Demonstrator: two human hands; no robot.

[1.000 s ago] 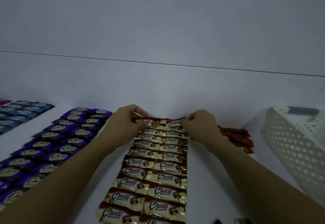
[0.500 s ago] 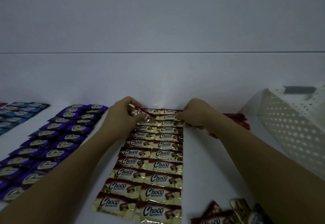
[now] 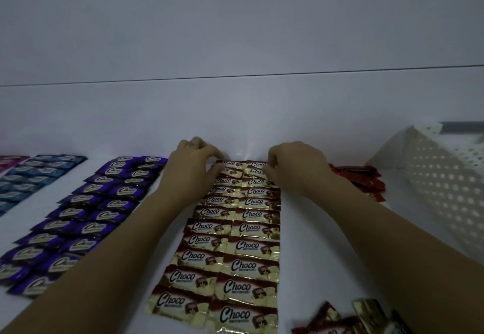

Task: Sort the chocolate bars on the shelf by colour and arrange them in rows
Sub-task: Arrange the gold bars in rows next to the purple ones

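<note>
Left grip [image 3: 190, 170] and right grip [image 3: 297, 170] had barely shifted since half a second before, staying at the far end of the gold bars [image 3: 248, 246]. Left thumb tip lay on the farthest left-column bar, fingers curled past it. Right fingertips curled onto the farthest right-column bar. Pinching or only pressing: could not tell. Gold bars lay in two columns mid-shelf [image 3: 309, 229], with purple bars [image 3: 86, 210] to the left, red bars [image 3: 366, 179] to the right and a perforated basket [image 3: 445, 189] beyond.

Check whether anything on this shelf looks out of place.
A loose heap of red and gold chocolate bars lies unsorted at the near right, beside the tidy gold Choco rows. The red pile farther back looks jumbled.
</note>
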